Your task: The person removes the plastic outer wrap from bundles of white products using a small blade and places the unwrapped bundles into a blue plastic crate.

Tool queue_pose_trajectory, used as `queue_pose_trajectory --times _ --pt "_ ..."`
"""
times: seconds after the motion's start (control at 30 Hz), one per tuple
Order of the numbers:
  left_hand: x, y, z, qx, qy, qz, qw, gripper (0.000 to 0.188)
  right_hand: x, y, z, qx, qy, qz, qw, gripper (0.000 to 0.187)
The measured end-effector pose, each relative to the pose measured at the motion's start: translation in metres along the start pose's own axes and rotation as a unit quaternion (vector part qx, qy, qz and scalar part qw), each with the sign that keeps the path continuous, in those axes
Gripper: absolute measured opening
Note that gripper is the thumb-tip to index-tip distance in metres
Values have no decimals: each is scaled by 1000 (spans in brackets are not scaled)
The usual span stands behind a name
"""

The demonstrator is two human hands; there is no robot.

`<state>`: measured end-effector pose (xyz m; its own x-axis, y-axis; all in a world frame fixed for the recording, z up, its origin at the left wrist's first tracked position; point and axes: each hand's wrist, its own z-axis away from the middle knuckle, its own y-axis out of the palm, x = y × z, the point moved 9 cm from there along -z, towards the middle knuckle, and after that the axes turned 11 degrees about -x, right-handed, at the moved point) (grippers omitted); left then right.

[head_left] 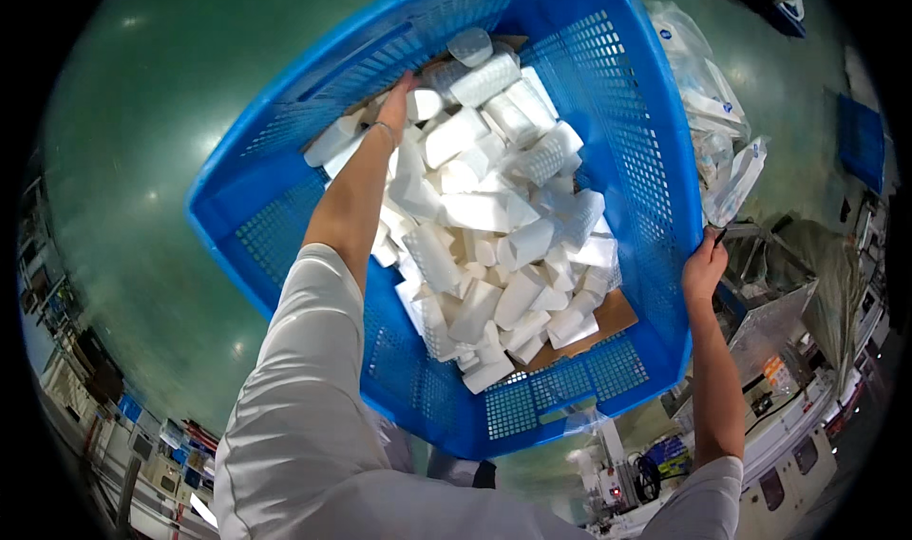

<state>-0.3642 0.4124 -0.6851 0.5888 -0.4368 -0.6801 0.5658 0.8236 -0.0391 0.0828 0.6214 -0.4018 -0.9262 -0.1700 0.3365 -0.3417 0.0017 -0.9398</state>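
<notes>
A large blue plastic basket (655, 160) with grid-like holes in its walls stands in front of me. Inside lies a jumbled heap of white, rounded pieces (475, 208), some smooth and some with a mesh-like surface; their kind is unclear. My left hand (397, 105) reaches over the heap to the far left wall, fingers stretched out beside the pieces. Outside the right rim, my right hand (703, 269) is closed with a thin dark stick-like thing (719, 235) protruding from it. Whether this hand also touches the basket cannot be made out.
Brown cardboard (594, 331) shows under the heap. Clear plastic bags (708, 103) lie beyond the right wall, above a metal frame cart (765, 303). Machines and benches (798, 473) stand at the lower right. The floor (142, 208) is green.
</notes>
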Motion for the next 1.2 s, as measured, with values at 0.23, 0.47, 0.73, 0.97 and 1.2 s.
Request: queue_pose_trajectory --times 0.23,0.47,0.73,0.97,1.2 --pt "-37 132 56 64 254 -446 856 29 7 -3 3 -18 -8 -10 1000 36" --pt "-21 12 1 -218 340 -410 818 20 13 -7 4 -41 10 -36 998 35" --pt "5 -35 9 -57 473 -702 529 24 -14 -2 4 6 49 -20 999 34" --pt "17 -60 33 30 280 -859 428 36 -12 0 3 -18 18 -16 1000 37" --pt "60 -126 14 169 91 -847 496 54 -7 -5 3 -32 -1 -39 999 40"
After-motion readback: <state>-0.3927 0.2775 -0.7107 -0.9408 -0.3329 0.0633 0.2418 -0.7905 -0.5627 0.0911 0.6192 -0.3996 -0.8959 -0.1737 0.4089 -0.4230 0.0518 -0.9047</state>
